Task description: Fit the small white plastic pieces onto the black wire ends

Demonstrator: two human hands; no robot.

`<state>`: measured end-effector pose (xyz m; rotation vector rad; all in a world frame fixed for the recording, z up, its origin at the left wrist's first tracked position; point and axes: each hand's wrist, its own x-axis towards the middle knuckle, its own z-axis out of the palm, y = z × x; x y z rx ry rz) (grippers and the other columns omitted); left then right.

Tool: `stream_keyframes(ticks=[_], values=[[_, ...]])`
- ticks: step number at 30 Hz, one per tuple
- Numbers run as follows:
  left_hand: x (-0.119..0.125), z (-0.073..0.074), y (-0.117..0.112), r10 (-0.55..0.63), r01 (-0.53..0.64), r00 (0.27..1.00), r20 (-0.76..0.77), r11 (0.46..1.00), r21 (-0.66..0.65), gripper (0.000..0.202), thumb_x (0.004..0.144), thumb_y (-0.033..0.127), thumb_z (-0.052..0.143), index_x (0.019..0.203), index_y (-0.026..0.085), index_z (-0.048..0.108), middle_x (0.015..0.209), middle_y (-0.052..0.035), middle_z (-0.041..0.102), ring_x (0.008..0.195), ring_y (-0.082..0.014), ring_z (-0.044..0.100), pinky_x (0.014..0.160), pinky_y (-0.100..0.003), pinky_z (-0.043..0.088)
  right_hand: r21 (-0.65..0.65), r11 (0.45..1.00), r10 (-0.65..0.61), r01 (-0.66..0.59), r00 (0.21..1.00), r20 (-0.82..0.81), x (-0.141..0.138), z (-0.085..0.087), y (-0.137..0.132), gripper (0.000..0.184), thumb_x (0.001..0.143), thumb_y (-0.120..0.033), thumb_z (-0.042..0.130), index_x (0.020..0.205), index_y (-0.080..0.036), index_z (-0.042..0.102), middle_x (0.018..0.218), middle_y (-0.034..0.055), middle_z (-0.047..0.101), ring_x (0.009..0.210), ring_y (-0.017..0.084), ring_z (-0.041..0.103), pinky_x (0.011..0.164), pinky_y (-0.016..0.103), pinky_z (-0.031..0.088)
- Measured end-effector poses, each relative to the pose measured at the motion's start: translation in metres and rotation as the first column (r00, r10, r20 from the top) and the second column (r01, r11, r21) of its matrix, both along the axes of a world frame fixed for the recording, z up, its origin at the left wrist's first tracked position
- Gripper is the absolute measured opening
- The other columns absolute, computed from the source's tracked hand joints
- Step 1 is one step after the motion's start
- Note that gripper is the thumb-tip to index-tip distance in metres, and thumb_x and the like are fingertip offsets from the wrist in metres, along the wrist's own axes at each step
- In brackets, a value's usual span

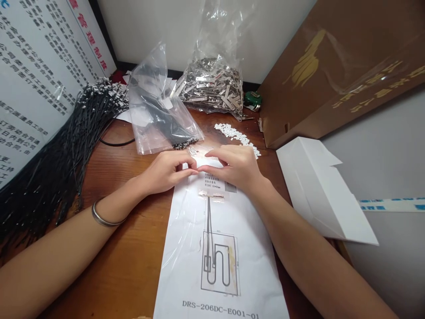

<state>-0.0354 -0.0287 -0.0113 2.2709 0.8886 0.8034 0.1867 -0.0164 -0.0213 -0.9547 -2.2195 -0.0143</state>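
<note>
My left hand [168, 172] is closed in a pinch, thumb against fingertips. Whatever it pinches, if anything, is too small or hidden to name. My right hand [239, 167] reaches in from the other side; its thumb tip meets the left fingertips, while its index finger stays apart from the thumb. Both hands are over the upper part of a printed drawing sheet [186, 261] marked DRS-206DC-E001-01. A strip of clear tape [212, 196] lies across the sheet below the fingers. Just beyond the hands are small white pieces [234, 133] in a loose pile.
Black cables with white ends [89, 119] hang in a bundle at left. A clear bag [156, 110] holds black and small metal parts; behind it, another bag [215, 84] holds metal strips. A green tape measure [253, 99], brown box [332, 66] and folded white card [308, 186] stand right.
</note>
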Motion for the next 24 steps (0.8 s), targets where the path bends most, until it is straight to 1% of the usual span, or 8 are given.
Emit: stream_keyframes(ticks=[4, 6, 8, 10, 12, 14, 18, 24], values=[[-0.001, 0.0, 0.0, -0.108, 0.108, 0.994, -0.018, 0.994, -0.007, 0.014, 0.089, 0.028, 0.063, 0.08, 0.018, 0.068, 0.077, -0.0014, 0.07, 0.067, -0.0114, 0.057, 0.067, -0.024, 0.041, -0.097, 0.994, 0.05, -0.041, 0.995, 0.09, 0.013, 0.013, 0.003, 0.047, 0.075, -0.068, 0.068, 0.084, -0.022, 0.077, 0.058, 0.0016, 0.064, 0.054, 0.016, 0.057, 0.057, 0.029, 0.038], [-0.001, 0.0, -0.001, -0.133, 0.133, 0.991, -0.003, 0.991, -0.012, 0.013, 0.088, 0.025, 0.063, 0.079, 0.018, 0.068, 0.078, -0.002, 0.072, 0.068, -0.0113, 0.059, 0.068, -0.024, 0.042, -0.2, 0.976, -0.068, 0.092, 0.99, 0.121, 0.023, 0.021, 0.009, 0.044, 0.072, -0.062, 0.074, 0.093, -0.023, 0.076, 0.067, 0.0024, 0.068, 0.059, 0.018, 0.059, 0.06, 0.03, 0.04], [-0.001, 0.0, -0.001, -0.143, 0.143, 0.99, 0.018, 0.99, -0.01, 0.014, 0.088, 0.025, 0.062, 0.079, 0.018, 0.068, 0.08, -0.0031, 0.073, 0.069, -0.0121, 0.061, 0.07, -0.025, 0.044, -0.271, 0.904, -0.302, 0.33, 0.943, 0.138, 0.032, 0.025, 0.018, 0.032, 0.08, -0.047, 0.07, 0.101, -0.024, 0.075, 0.075, 0.0037, 0.07, 0.067, 0.02, 0.062, 0.064, 0.032, 0.042], [-0.001, -0.002, 0.0, -0.149, 0.149, 0.989, 0.013, 0.989, 0.004, 0.015, 0.09, 0.026, 0.06, 0.081, 0.018, 0.069, 0.082, -0.0042, 0.073, 0.072, -0.0132, 0.062, 0.071, -0.026, 0.045, -0.313, 0.779, -0.524, 0.544, 0.838, 0.155, 0.035, 0.024, 0.029, 0.023, 0.083, -0.033, 0.065, 0.102, -0.024, 0.075, 0.082, 0.0053, 0.071, 0.077, 0.024, 0.064, 0.069, 0.035, 0.043], [-0.001, -0.003, 0.0, -0.149, 0.15, 0.989, -0.02, 0.988, 0.026, 0.016, 0.092, 0.025, 0.056, 0.084, 0.018, 0.069, 0.085, -0.005, 0.073, 0.074, -0.014, 0.063, 0.071, -0.027, 0.045, -0.359, 0.681, -0.617, 0.638, 0.764, 0.188, 0.032, 0.02, 0.038, 0.024, 0.081, -0.024, 0.063, 0.101, -0.025, 0.076, 0.088, 0.0066, 0.073, 0.084, 0.027, 0.064, 0.073, 0.038, 0.044], [0.0, -0.004, -0.001, -0.141, 0.144, 0.989, -0.05, 0.989, 0.044, 0.019, 0.094, 0.027, 0.052, 0.087, 0.018, 0.068, 0.087, -0.0058, 0.072, 0.077, -0.015, 0.063, 0.073, -0.027, 0.045, -0.389, 0.64, -0.638, 0.663, 0.74, 0.213, 0.025, 0.016, 0.045, 0.026, 0.08, -0.025, 0.063, 0.103, -0.025, 0.077, 0.094, 0.0079, 0.074, 0.088, 0.029, 0.064, 0.076, 0.04, 0.045], [0.0, -0.002, -0.003, -0.098, 0.105, 0.99, -0.098, 0.993, 0.062, 0.022, 0.096, 0.029, 0.046, 0.088, 0.017, 0.062, 0.085, -0.0057, 0.068, 0.075, -0.0155, 0.059, 0.072, -0.028, 0.043, -0.381, 0.619, -0.659, 0.687, 0.718, 0.224, 0.015, 0.01, 0.05, 0.025, 0.083, -0.031, 0.063, 0.103, -0.026, 0.078, 0.097, 0.0096, 0.074, 0.088, 0.03, 0.065, 0.075, 0.041, 0.045], [0.005, 0.004, -0.006, -0.045, 0.065, 0.985, -0.168, 0.991, 0.119, 0.033, 0.098, 0.033, 0.035, 0.07, 0.019, 0.047, 0.064, -0.0007, 0.054, 0.058, -0.0131, 0.045, 0.059, -0.028, 0.035, -0.328, 0.634, -0.657, 0.7, 0.712, 0.248, 0.012, 0.002, 0.053, 0.021, 0.085, -0.03, 0.062, 0.097, -0.026, 0.078, 0.103, 0.0094, 0.071, 0.09, 0.029, 0.065, 0.075, 0.04, 0.045]])
